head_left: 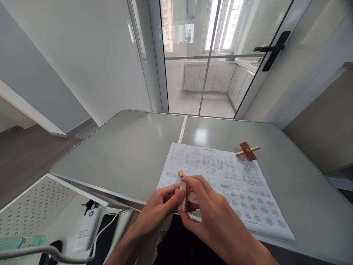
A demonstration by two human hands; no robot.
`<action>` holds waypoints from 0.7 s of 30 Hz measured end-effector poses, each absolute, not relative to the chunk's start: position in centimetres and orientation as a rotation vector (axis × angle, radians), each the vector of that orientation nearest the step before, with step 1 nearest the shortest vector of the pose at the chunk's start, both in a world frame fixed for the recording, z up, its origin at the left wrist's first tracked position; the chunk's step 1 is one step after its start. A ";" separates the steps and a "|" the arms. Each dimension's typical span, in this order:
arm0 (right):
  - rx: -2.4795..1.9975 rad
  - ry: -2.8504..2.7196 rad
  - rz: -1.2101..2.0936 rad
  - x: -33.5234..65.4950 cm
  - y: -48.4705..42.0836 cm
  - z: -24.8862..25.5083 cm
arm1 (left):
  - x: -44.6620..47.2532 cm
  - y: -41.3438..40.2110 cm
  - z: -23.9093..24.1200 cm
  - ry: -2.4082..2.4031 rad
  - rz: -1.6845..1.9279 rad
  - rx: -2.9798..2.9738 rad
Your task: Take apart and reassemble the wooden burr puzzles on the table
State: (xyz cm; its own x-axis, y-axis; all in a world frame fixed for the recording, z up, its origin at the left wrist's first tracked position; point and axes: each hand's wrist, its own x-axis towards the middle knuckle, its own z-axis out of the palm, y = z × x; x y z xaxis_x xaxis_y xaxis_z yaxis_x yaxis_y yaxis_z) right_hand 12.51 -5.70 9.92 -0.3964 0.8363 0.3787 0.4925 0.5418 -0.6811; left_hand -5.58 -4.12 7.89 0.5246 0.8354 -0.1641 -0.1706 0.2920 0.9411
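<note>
Both of my hands grip a small wooden interlocking puzzle made of light wooden bars, held over the near edge of an instruction sheet. My left hand pinches it from the left, the thumb pressed on its front. On the other side my right hand closes round it, with fingers at the top and the thumb underneath. One short bar end sticks up above the rest; parts of the puzzle are hidden by my fingers. The white instruction sheet is printed with many small diagrams.
A second wooden cross-shaped piece rests at the sheet's far right corner on the grey folding table. Down at the left, a white perforated basket holds a white power bank, a cable and dark items. A glass door stands behind.
</note>
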 end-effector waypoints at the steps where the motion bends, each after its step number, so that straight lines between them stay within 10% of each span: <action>1: -1.072 -2.070 0.592 12.6 -5.8 9.9 | -5.5 -4.0 7.9 0.758 0.765 1.067; 21: -1.015 -2.066 0.333 13.1 -5.7 9.6 | -4.9 -3.8 8.3 0.796 0.778 1.086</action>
